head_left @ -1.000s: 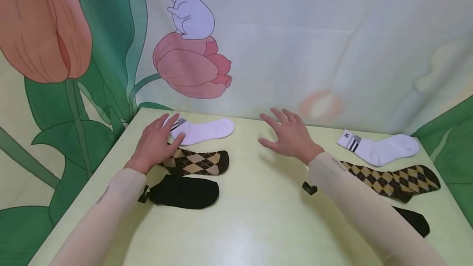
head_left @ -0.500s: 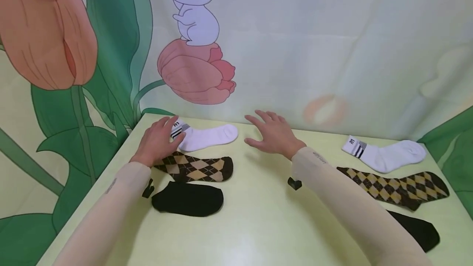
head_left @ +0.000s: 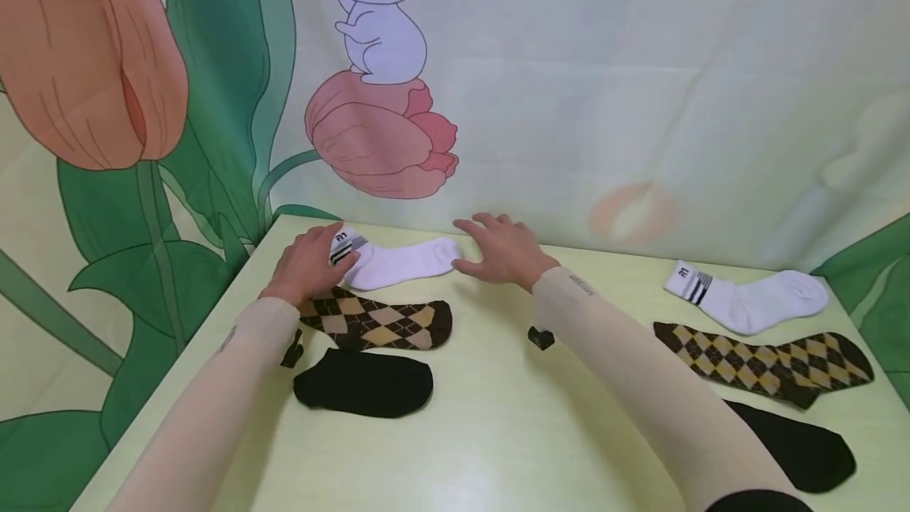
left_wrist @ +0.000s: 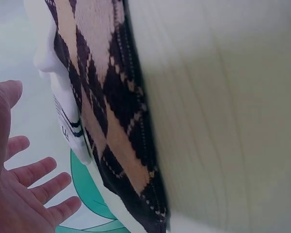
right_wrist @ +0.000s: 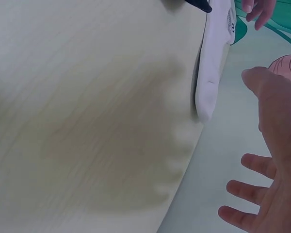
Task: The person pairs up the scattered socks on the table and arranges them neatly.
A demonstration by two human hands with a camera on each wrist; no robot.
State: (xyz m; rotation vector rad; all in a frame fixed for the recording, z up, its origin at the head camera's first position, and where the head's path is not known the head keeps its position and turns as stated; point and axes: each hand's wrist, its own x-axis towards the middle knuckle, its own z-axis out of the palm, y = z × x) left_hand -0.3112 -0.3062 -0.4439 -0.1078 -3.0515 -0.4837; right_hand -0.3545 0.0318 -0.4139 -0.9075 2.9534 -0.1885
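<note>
A white sock (head_left: 401, 263) with black stripes at its cuff lies at the back left of the table. My left hand (head_left: 302, 263) hovers by its cuff, fingers spread and holding nothing; in the left wrist view that hand (left_wrist: 24, 184) appears above the sock. At the toe end of the same sock, my right hand (head_left: 506, 250) is held over the table, its fingers apart and nothing between them. In front of the white sock lies a brown argyle sock (head_left: 387, 324), its cuff partly behind my left wrist. Nearest me on that side is a black sock (head_left: 364, 383).
On the right lie another white striped sock (head_left: 753, 299), another argyle sock (head_left: 761, 362) and another black sock (head_left: 803, 445), the black one partly covered by my right forearm. A printed curtain (head_left: 554, 101) hangs along the back edge of the pale table (head_left: 469, 433).
My right hand has moved left, from mid-table to the toe of the left white sock. The left hand has shifted slightly, uncovering more of the cuff. The socks stay where they were.
</note>
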